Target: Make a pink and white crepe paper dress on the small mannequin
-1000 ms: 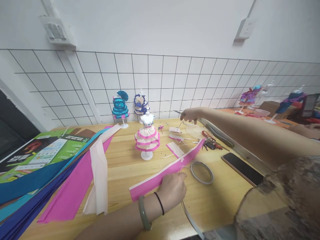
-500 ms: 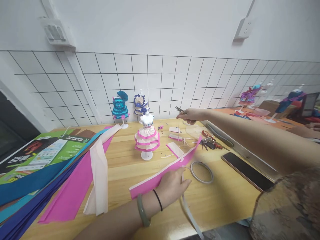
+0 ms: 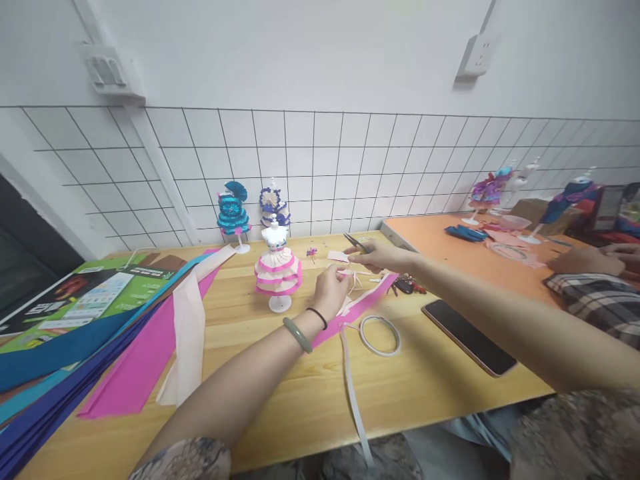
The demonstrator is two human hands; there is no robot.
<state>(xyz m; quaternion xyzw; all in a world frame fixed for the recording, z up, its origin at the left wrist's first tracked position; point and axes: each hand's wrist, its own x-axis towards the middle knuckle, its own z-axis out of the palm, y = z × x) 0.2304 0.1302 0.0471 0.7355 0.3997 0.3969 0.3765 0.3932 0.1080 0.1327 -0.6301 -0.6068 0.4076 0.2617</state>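
Note:
My right hand (image 3: 377, 255) is closed around small scissors (image 3: 356, 243), whose dark pointed blades stick out to the left. Close beside it, my left hand (image 3: 333, 288) pinches among small paper pieces; what sits in its fingertips is too small to make out. Under the left wrist lies a pink crepe paper strip (image 3: 357, 315) with a white edge. A roll of narrow white tape (image 3: 380, 335) rests to the right of the strip, its loose tail (image 3: 353, 390) hanging over the table edge. A mini dress form (image 3: 278, 270) in a tiered white-and-pink paper dress stands left of my hands.
Crepe paper lengths (image 3: 185, 333) and a green printed sheet (image 3: 115, 293) cover the left side. A phone (image 3: 469, 337) and keys (image 3: 407, 285) lie right. Two dressed forms, one teal (image 3: 233, 215), stand behind. Another person's hands (image 3: 595, 263) are at the orange table (image 3: 450, 267).
My left hand has left the pink strip and moved forward to the small paper pieces. My right hand with the scissors has come lower, nearer to it. The view has shifted slightly right.

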